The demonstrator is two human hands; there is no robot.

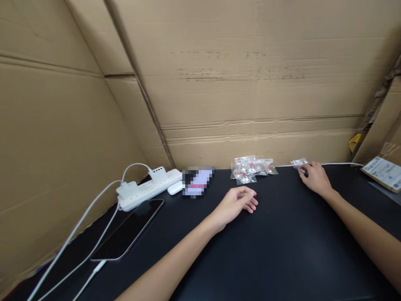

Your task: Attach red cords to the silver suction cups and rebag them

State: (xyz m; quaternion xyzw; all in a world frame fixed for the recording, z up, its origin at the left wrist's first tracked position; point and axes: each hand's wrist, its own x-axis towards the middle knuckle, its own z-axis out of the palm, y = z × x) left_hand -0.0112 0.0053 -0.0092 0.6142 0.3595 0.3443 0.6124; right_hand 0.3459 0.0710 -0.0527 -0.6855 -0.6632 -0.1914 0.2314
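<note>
My right hand is closed on a small clear plastic packet at the back of the black table. Something red shows inside it, partly covered by my fingers. To the left lies a pile of similar clear packets, each holding a round, pale piece with red marks. My left hand rests on the table just in front of that pile, not touching it. Its fingers are loosely curled and a little apart, and nothing shows in them.
At the left, a white power strip with plugs and white cables stands behind a dark tablet. A small white case and a blurred-out flat item lie beside it. A labelled packet sits far right. Cardboard walls enclose the table.
</note>
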